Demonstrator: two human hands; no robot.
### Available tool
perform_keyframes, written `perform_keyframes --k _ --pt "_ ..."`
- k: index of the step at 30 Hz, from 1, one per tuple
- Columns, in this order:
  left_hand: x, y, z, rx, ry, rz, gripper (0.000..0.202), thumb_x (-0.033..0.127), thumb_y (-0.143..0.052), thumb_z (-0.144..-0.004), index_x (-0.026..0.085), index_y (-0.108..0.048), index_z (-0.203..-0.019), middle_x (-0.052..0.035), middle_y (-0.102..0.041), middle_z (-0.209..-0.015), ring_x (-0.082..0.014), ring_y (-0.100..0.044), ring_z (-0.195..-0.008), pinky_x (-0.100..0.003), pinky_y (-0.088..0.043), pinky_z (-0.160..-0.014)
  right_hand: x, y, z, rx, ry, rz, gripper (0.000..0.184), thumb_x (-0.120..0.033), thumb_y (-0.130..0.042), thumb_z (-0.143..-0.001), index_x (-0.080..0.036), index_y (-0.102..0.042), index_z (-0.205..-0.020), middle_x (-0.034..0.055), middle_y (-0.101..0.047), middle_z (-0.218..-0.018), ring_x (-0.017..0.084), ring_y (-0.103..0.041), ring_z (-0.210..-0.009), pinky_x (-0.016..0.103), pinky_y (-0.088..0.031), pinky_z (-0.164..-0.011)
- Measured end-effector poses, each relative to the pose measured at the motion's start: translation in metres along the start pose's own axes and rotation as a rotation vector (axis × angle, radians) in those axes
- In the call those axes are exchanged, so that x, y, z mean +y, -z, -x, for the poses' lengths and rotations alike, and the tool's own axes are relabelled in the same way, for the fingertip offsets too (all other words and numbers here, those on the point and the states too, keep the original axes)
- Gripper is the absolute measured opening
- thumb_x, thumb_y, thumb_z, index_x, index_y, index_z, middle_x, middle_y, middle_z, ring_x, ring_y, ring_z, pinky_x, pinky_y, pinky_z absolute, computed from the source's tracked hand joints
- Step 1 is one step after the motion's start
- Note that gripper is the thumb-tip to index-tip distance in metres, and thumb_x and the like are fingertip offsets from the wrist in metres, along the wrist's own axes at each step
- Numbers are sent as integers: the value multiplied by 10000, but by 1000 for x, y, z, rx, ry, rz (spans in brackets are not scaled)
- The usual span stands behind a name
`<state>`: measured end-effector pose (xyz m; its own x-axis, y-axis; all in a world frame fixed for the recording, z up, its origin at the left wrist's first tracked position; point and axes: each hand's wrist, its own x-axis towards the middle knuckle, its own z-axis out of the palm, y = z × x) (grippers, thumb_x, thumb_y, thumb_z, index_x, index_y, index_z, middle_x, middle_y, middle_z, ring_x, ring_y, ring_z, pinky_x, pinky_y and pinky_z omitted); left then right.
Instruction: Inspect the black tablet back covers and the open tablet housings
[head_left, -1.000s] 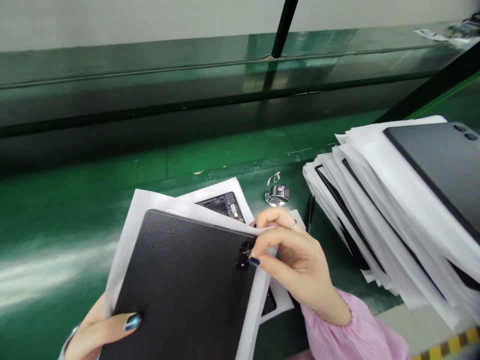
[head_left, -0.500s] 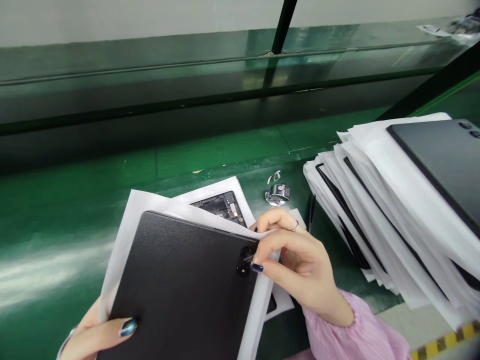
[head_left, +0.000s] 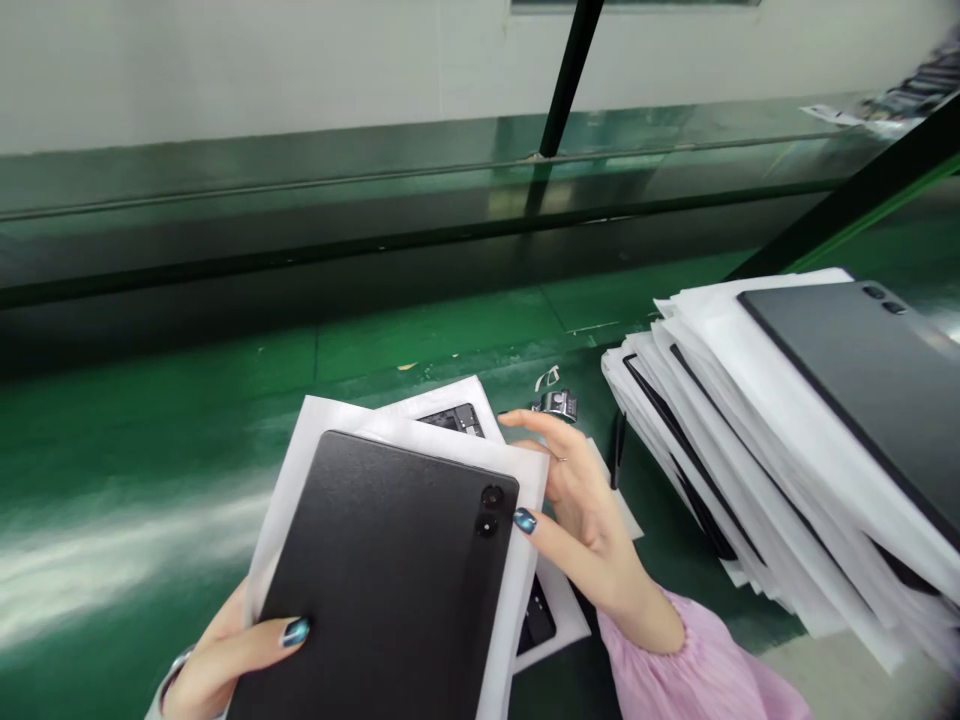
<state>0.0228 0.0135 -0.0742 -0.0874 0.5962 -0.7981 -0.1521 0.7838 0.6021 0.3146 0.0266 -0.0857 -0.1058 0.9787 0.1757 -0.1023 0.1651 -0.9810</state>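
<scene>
We observed a black tablet (head_left: 382, 570) held up above the green work surface (head_left: 135, 450), tilted, its textured back facing us and its two camera lenses (head_left: 489, 510) at the upper right corner. It lay on a white paper sheet (head_left: 289, 500), whose edges showed past the tablet at the top, left and right.

The left hand (head_left: 225, 650) was closed around the lower left edge, its thumb pressed on the tablet's back and the sheet caught beneath. The right hand (head_left: 589, 530) was half open at the sheet's right edge. Its thumb rested on the white border just beside the lenses, and its fingers (head_left: 525, 425) reached past the upper right corner. We could not tell whether it gripped or only steadied. A ring showed on one finger, and a pink sleeve (head_left: 675, 670) covered the right forearm.

Beneath the hands lay a second white sheet (head_left: 457, 392) with an open tablet frame (head_left: 454, 420), its internal parts partly visible. Just beyond the right fingers sat a crumpled silver metal piece (head_left: 559, 405), with a small paper scrap (head_left: 547, 378) beside it. To the right stood a fanned stack of paper-wrapped tablets (head_left: 750, 450), a dark grey tablet (head_left: 847, 390) on top.
</scene>
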Motion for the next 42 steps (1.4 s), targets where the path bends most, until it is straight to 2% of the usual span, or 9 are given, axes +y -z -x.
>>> perform_keyframes --k 5,9,11,15,18,23,29,34,42 --pt "-3 -8 -10 -118 -126 147 438 340 -971 -367 230 -793 -751 -26 -748 -626 -277 -705 -566 -313 -572 -580 12 3 -5 152 107 64 384 -366 -569 -992 -318 -499 -1366 105 -467 -1397 246 -553 -1097 315 -547 -753" --pt "-12 -11 -37 -241 -302 231 441 413 -985 -309 191 -769 -625 -53 -711 -560 -282 -694 -575 -316 -549 -576 27 10 -5 269 201 165 274 -347 -538 -1013 -323 -590 -1281 85 -565 -1287 238 -594 -1115 329 -563 -850" --pt "-15 -5 -55 -254 -372 260 462 455 -982 -284 177 -731 -554 -73 -709 -564 -315 -696 -603 -369 -566 -629 34 13 -5 282 175 202 256 -350 -540 -1016 -322 -610 -1261 83 -609 -1252 239 -614 -1127 327 -567 -884" --pt "-11 11 -71 -206 -456 310 347 347 -967 -405 149 -729 -561 -92 -695 -537 -358 -713 -670 -415 -573 -739 36 6 -13 254 115 148 284 -448 -535 -1003 -295 -650 -1213 105 -643 -1224 265 -648 -1066 327 -603 -790" --pt "-9 13 -62 -208 -460 406 261 317 -898 -579 123 -753 -676 -114 -738 -638 -368 -735 -781 -430 -578 -815 13 -7 -33 210 106 143 312 -526 -627 -932 -259 -727 -1059 104 -708 -1062 271 -684 -942 328 -597 -749" --pt "-12 -3 -56 -237 -187 785 279 257 -801 -751 84 -712 -951 -158 -779 -854 -361 -739 -909 -443 -576 -868 -61 -46 -108 160 201 21 343 -522 -839 -718 -207 -772 -835 62 -729 -820 216 -670 -754 321 -564 -749" --pt "-11 -19 -75 -245 -194 778 261 235 -725 -806 49 -666 -979 -175 -762 -765 -365 -746 -858 -435 -586 -808 -126 -124 -209 102 188 -204 110 -225 -721 -893 -165 -712 -984 58 -724 -995 166 -687 -774 273 -584 -657" --pt "-13 -21 -78 -283 -264 755 294 193 -696 -789 72 -686 -1057 -133 -769 -756 -365 -745 -853 -469 -581 -811 -139 -160 -241 136 137 -375 73 -174 -647 -976 -122 -649 -1027 42 -676 -989 168 -681 -818 310 -601 -701" --pt "-15 -20 -80 -325 -337 731 250 204 -735 -760 98 -724 -986 -132 -766 -757 -392 -726 -927 -521 -562 -865 -135 -162 -278 133 58 -442 191 -266 -636 -995 -143 -631 -1142 66 -655 -1081 183 -669 -848 332 -599 -711"
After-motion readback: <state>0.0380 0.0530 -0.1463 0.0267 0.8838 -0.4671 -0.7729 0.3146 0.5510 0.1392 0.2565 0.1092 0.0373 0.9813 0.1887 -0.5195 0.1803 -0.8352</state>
